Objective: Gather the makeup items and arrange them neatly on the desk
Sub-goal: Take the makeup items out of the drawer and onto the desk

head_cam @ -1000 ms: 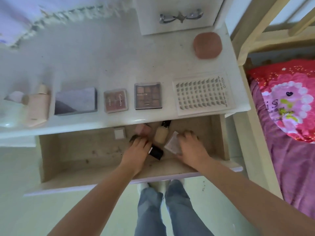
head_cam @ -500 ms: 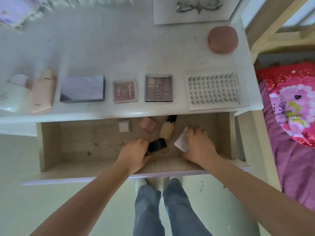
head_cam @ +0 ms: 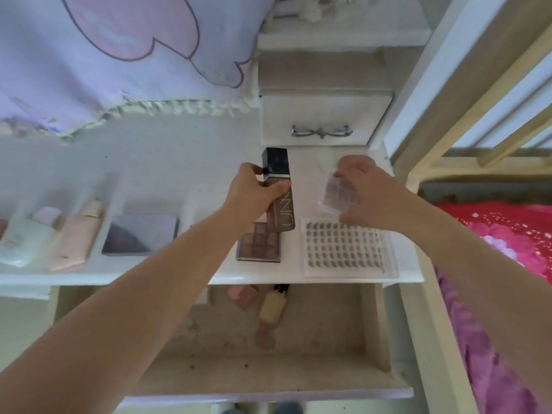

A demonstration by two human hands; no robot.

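My left hand [head_cam: 254,195] grips a tall brown foundation bottle with a black cap [head_cam: 279,189], held over the white desk [head_cam: 179,162]. A small clear palette [head_cam: 340,194] is held in my right hand [head_cam: 367,192] above the clear lash tray [head_cam: 346,249]. Along the desk's front edge lie a brown eyeshadow palette [head_cam: 258,245], a grey box [head_cam: 140,239], a pink tube [head_cam: 79,237] and a white tube [head_cam: 27,240]. In the open drawer [head_cam: 328,324] remain a beige bottle [head_cam: 273,303] and a pink compact [head_cam: 242,294].
A small white cabinet drawer with a metal handle [head_cam: 322,132] stands at the back of the desk. Lilac fabric [head_cam: 104,55] hangs at the back left. A wooden bed frame [head_cam: 448,138] and pink bedding [head_cam: 501,240] are at the right.
Both hands have risen from the drawer to above the desk, the left carrying the dark bottle and the right the clear palette. The camera has tilted up.
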